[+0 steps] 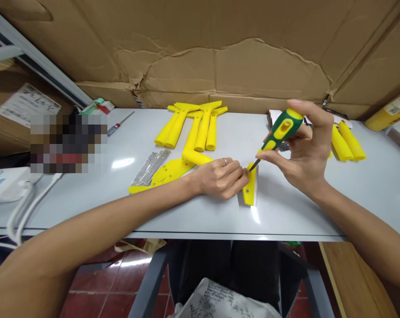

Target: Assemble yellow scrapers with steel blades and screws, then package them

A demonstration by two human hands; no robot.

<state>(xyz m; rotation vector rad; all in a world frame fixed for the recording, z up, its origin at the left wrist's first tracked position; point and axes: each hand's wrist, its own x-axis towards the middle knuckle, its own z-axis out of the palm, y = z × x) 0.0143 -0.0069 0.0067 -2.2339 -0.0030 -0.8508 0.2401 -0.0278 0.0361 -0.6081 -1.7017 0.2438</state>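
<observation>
My left hand (224, 176) is closed around the handle of a yellow scraper (249, 194). The scraper's flat head sticks out to the right of my fingers, with a thin blade along its far edge and a screw showing. My right hand (307, 154) grips a green and yellow screwdriver (282, 128), tilted, its tip down at the scraper head beside my left fingers. Left of my left hand lie thin metal blades (151, 168) in clear wrapping and flat yellow plates (170, 172) with small holes.
Several yellow scraper handles (205, 128) lie at the back of the white table (193, 216), with more yellow handles (347, 141) on the right. Another screwdriver (115, 128) lies back left. Cardboard (246, 66) walls off the far side. White cables (31, 207) hang at the left edge.
</observation>
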